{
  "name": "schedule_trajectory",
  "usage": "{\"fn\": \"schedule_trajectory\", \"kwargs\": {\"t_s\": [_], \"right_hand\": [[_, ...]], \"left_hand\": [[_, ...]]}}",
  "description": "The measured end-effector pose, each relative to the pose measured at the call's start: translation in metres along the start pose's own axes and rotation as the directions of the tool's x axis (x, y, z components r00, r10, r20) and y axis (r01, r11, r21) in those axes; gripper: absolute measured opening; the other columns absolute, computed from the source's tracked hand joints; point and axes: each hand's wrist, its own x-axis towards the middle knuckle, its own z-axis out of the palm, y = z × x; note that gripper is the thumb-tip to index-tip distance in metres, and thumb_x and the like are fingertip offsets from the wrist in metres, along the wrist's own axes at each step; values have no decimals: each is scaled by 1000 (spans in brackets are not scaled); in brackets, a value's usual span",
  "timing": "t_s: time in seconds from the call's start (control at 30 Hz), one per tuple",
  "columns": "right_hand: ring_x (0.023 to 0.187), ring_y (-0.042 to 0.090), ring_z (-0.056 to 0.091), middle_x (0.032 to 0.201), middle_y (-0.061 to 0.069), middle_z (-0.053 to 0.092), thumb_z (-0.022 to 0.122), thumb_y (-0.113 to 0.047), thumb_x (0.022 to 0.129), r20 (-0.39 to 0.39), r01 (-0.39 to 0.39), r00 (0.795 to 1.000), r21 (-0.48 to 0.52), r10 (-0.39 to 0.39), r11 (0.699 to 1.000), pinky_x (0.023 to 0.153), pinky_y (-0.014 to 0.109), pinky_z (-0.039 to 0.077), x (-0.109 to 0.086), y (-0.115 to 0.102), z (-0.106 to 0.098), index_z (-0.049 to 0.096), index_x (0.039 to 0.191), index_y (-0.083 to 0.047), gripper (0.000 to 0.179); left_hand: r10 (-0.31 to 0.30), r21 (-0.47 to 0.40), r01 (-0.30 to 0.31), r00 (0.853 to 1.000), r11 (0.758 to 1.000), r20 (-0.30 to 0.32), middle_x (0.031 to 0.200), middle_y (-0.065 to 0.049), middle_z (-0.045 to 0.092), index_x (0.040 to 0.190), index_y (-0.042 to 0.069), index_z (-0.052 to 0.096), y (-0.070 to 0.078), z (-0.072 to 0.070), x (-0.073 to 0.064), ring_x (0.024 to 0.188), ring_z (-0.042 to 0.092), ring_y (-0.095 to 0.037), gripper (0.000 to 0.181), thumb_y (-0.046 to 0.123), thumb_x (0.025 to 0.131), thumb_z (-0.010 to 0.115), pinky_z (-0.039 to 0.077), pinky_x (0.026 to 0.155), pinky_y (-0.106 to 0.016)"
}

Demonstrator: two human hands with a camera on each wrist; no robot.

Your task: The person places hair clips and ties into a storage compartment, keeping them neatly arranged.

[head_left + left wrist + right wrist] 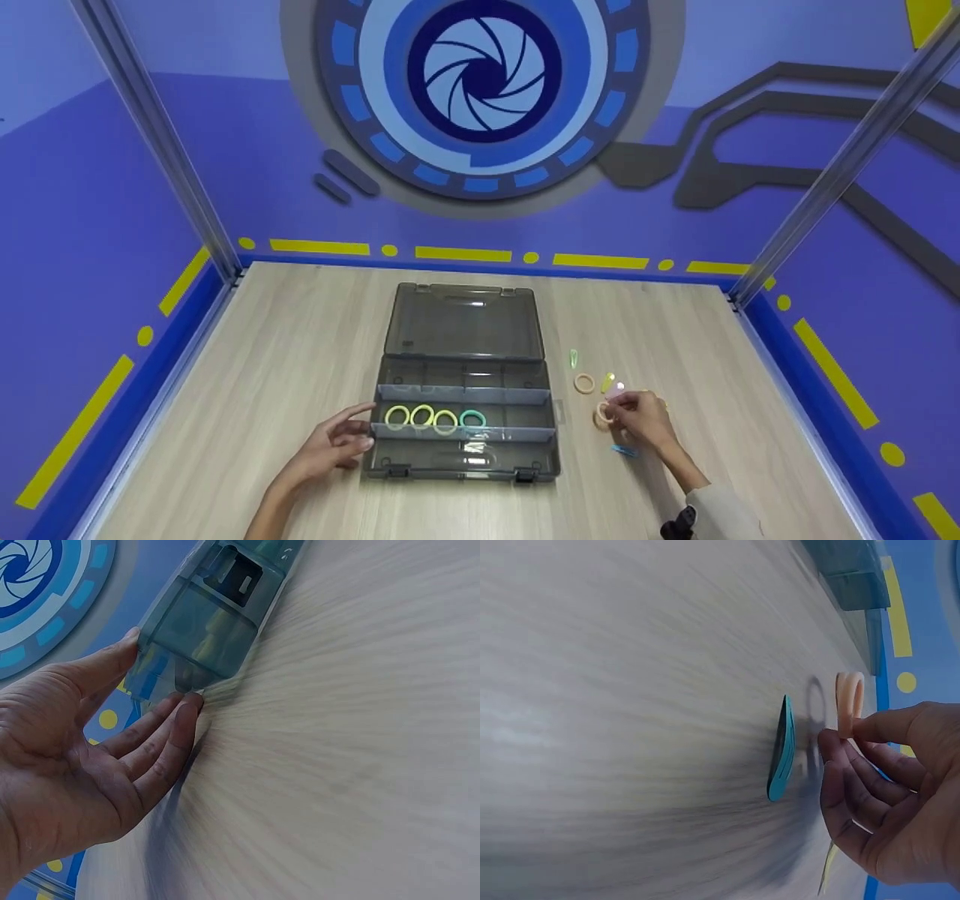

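A smoky, see-through divider box [463, 469] lies with its lid [463, 322] laid back. Its middle row holds a few yellow hair ties [422, 415] and a green hair tie [472, 418]. My left hand [328, 448] touches the box's left side, its fingers and thumb spread loosely at the corner in the left wrist view. Right of the box, my right hand [646, 420] pinches a peach hair tie [847, 705] between thumb and fingertips. A blue snap clip [781, 754] lies near that hand.
Beyond the right hand lie another peach hair tie [584, 383], a green clip [574, 358], a yellow clip [608, 382] and a pink clip [616, 389]. Blue printed walls [480, 225] border the wooden table [300, 337] at the back and sides.
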Motion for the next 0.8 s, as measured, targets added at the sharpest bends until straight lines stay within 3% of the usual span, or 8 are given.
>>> {"fn": "schedule_trajectory", "kwargs": {"t_s": [0.17,0.37,0.8], "right_hand": [[74,13,64,86,13,74,72,-2,91,-13,-25,1000,28,26,999,56,18,49,-1,-4,-2,76,95,4,8],[76,15,70,92,14,75,71,-2,93,20,-65,998,167,62,984,62,22,56,-2,-12,-6,74,102,6,13],[83,19,75,99,17,73,68,-7,97,149,-38,989,322,-11,946,72,28,62,-7,-33,-9,66,121,11,30]], "left_hand": [[34,-1,-34,999,999,8,140,-35,48,156,2,35,-2,0,0,105,64,-18,70,19,98,70,59,80,-37],[28,2,-28,1000,1000,-1,140,-34,50,156,3,35,-1,0,0,104,64,-17,69,19,98,69,59,80,-37],[30,-17,-30,1000,999,6,140,-34,49,157,3,34,-1,0,-1,103,64,-16,70,18,98,70,59,79,-36]]}}
